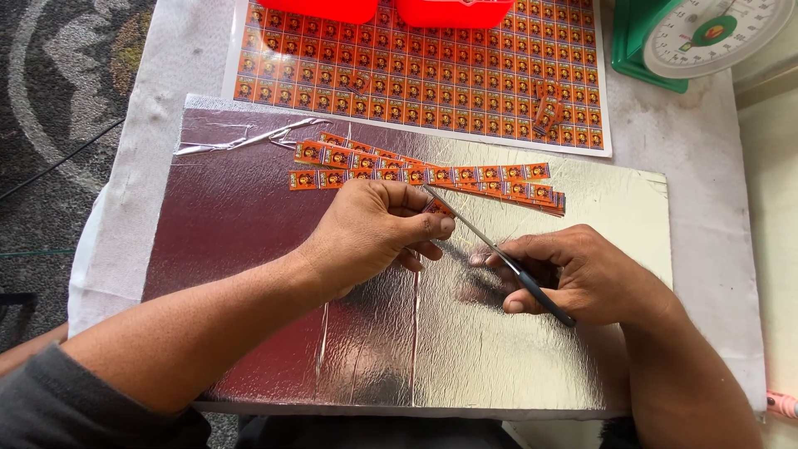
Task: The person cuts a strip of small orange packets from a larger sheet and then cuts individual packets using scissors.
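There is one view only, from the camera on my head, so no second view shares anything with it. It looks steeply down and forward over my forearms, which come in from the bottom edge. It sits close: my left hand (374, 233) and right hand (582, 274) fill the middle, above the foil-covered board (249, 249) on the counter (706, 166). The far edge of the frame reaches the orange printed sheet (416, 75), two red tubs (453, 10) and the green scale (706, 33) at top right. Patterned carpet (58, 100) shows along the left side.
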